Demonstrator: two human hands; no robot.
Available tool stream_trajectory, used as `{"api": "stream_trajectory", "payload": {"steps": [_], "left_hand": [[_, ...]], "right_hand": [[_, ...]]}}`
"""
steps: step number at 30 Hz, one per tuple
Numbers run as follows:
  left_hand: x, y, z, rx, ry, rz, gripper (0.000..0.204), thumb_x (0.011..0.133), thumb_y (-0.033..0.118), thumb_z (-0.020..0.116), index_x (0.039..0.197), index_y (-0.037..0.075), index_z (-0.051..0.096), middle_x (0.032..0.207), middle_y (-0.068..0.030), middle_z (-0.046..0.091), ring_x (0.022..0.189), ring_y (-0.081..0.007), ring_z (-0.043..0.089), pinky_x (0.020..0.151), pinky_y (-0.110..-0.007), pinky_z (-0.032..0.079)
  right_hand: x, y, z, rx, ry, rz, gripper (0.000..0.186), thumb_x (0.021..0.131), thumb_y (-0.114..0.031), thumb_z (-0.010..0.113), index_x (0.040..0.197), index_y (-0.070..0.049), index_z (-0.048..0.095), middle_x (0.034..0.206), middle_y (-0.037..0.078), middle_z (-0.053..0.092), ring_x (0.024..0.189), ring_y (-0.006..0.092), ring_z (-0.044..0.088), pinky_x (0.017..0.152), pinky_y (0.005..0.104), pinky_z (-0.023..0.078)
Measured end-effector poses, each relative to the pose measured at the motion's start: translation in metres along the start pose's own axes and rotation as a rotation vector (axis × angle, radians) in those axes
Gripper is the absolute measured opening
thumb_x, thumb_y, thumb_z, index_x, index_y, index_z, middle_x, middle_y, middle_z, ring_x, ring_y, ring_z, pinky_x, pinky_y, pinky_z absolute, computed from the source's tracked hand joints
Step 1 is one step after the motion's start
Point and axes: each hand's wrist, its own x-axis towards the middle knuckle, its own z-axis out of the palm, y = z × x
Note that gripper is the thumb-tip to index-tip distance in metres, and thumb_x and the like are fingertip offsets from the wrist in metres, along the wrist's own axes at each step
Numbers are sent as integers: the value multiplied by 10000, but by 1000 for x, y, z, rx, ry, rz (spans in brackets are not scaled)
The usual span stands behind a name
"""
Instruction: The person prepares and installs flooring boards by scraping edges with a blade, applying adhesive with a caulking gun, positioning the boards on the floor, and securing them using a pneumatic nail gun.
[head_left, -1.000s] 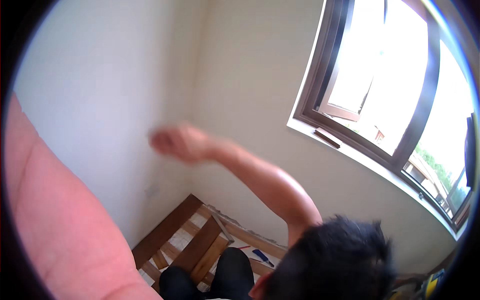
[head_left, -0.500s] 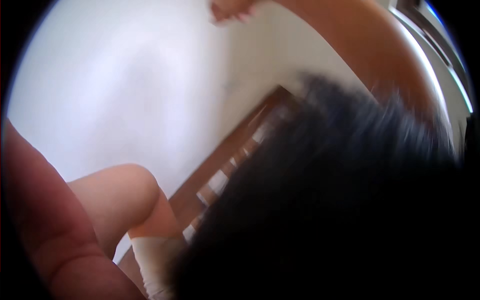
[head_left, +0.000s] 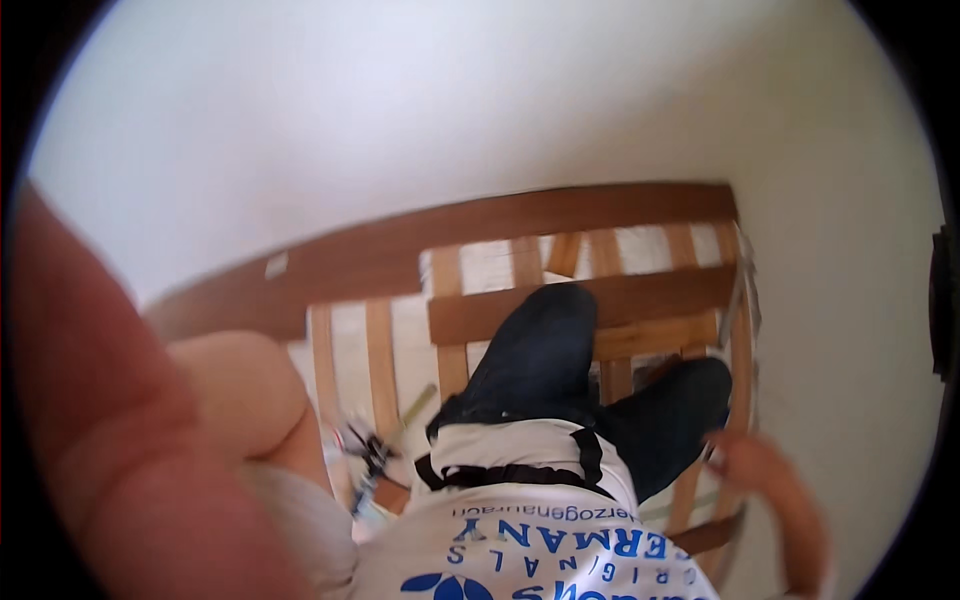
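A large blurred finger of my left hand [head_left: 125, 430] fills the left edge, very close to the camera. The rest of that hand is out of sight, and what it touches is hidden. Behind it shows my bent left elbow [head_left: 245, 395]. On the right, my right hand [head_left: 745, 460] hangs beside my right knee, smeared by motion; its grip is unclear. My legs in dark trousers [head_left: 545, 340] are bent over a wooden slatted frame [head_left: 380, 360]. I wear a white printed shirt [head_left: 560, 545] with a black strap [head_left: 520, 475] across it.
A long brown board [head_left: 500, 215] runs along the pale wall [head_left: 450, 100]. Another brown plank [head_left: 650, 295] lies across the slats by my knees. At my left lie a dark blurred object [head_left: 372, 455], its kind unclear, and a thin yellowish stick [head_left: 420, 403].
The view has swung level, and the dark hair that covered the lower right is gone. My right arm has come down from the top to beside my knee. The left finger stays close.
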Motion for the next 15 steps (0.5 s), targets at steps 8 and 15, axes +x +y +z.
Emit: {"api": "stream_trajectory", "payload": {"steps": [8, 15], "left_hand": [[-140, 46, -148, 565, 158, -830, 436, 947, 155, 748, 1329, -27, 645, 1338, -81, 672, 1245, -177, 595, 1112, -356, 422], [-493, 254, -112, 517, -668, -2208, 590, 913, 324, 732, 1401, 26, 589, 1281, -265, 661, 1210, -418, 630, 1043, -476, 509]], "right_hand": [[61, -21, 139, 125, 547, 72, 316, 875, -70, 695, 1121, 25, 522, 1128, 257, 541, 1021, 464, 590, 878, 503, 505], [85, 8, 103, -3, 248, -105, 263, 873, -87, 707, 1056, 21, 551, 1019, 248, 594, 941, 464, 618, 816, 503, 510]]}}
